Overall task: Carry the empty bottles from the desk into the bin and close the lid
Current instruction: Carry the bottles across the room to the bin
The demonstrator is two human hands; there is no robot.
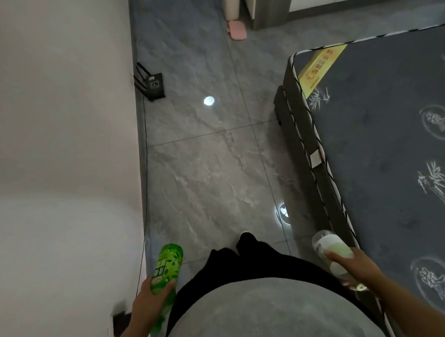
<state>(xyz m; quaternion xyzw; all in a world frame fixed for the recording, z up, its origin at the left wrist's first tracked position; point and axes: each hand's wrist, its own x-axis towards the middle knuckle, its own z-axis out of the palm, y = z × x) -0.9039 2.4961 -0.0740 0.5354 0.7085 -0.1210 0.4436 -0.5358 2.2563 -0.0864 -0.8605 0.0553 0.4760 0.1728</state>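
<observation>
Holding a green bottle (165, 272) with a leafy label, the left hand (148, 301) has its fingers and thumb curled round the bottle's lower half; the bottle's top end points forward and up, away from the grip. The right hand (355, 267) is wrapped round a clear bottle (329, 250) with a pale label, thumb laid across its side, and this bottle likewise juts forward out of the grip, its far end a rounded see-through dome. Both bottles are carried in the air at about waist height, one on each side of the person's body, well apart from each other.

Between the two grips are the person's grey top (262, 315) and black trousers (247, 259), with the tip of one foot showing ahead of them. Beyond the grips stretches a grey marbled tile floor (203, 169) with two bright round spots of reflected light on it.

To the outside of the left grip runs a white wall (58, 112), with a thin dark cable (146, 172) trailing along its foot to a black router (152, 84) with upright aerials, which stands on the floor against the wall far ahead. To the outside of the right grip, just beside it, is the edge of a bed with a dark grey mattress (382, 147) printed with pale bamboo patterns and bearing a yellow label at its far corner.

Farthest ahead, a cream-coloured bin (230, 3) stands on the floor with a pink pedal (237, 29) at its base, beside a grey cabinet; its top is cut off by the frame.
</observation>
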